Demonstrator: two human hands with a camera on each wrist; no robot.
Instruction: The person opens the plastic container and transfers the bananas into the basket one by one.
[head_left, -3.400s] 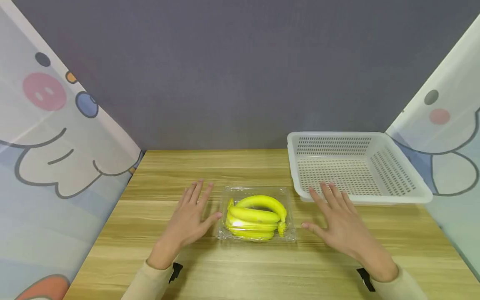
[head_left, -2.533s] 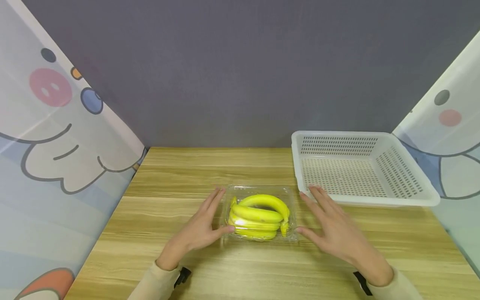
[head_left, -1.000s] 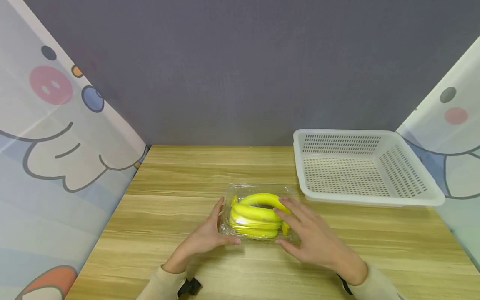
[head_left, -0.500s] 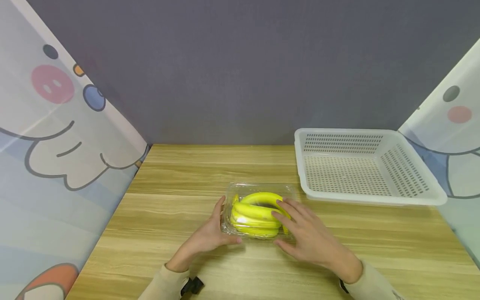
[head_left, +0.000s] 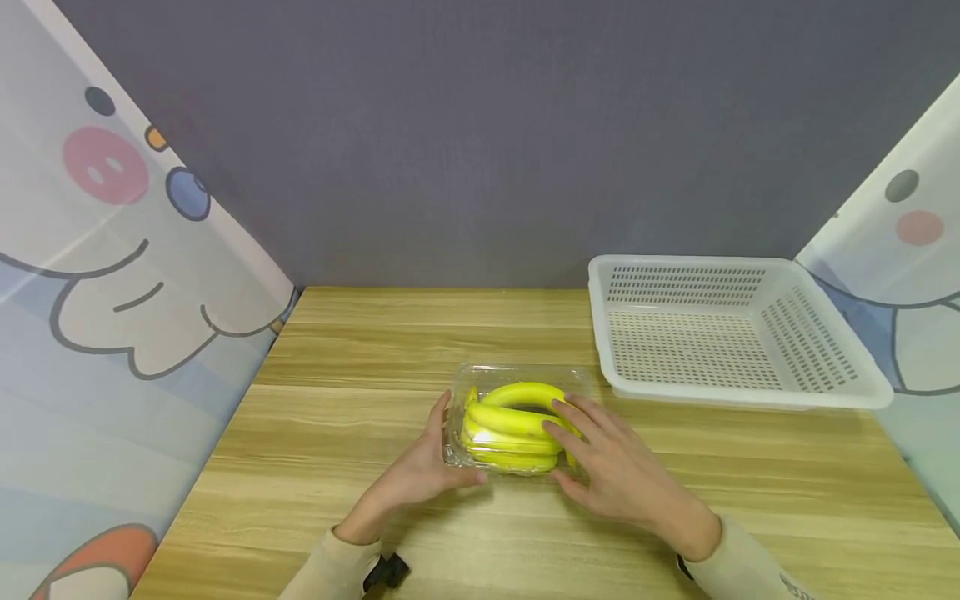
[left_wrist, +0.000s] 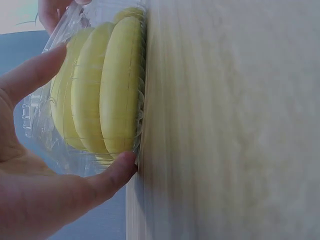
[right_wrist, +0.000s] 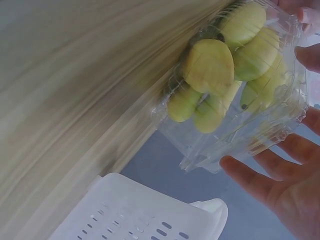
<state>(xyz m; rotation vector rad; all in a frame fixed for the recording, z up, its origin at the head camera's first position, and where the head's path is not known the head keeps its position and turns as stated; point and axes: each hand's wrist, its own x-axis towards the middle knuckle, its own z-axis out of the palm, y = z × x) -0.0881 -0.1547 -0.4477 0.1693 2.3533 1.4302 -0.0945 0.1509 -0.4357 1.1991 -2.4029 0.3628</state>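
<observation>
A clear plastic clamshell box (head_left: 517,372) of yellow bananas (head_left: 510,421) sits on the wooden table before me. At its left end my left hand (head_left: 420,473) grips it, thumb along the front and fingers round the far side. In the left wrist view the thumb (left_wrist: 117,175) lies by the box's bottom edge, beside the bananas (left_wrist: 120,85). My right hand (head_left: 626,479) holds the right end, fingers over the lid and thumb at the front corner. The right wrist view has its fingers (right_wrist: 250,177) bent along the lid edge, banana ends showing through the plastic.
Behind and to the right stands a white perforated basket (head_left: 697,393), its corner also showing in the right wrist view. A dark grey panel (head_left: 450,167) rises at the table's back edge, and cartoon-printed panels (head_left: 150,417) flank both sides.
Both hands started apart, held out on either side of the box. They have come inward and taken hold of its two ends; during the last second they have barely moved.
</observation>
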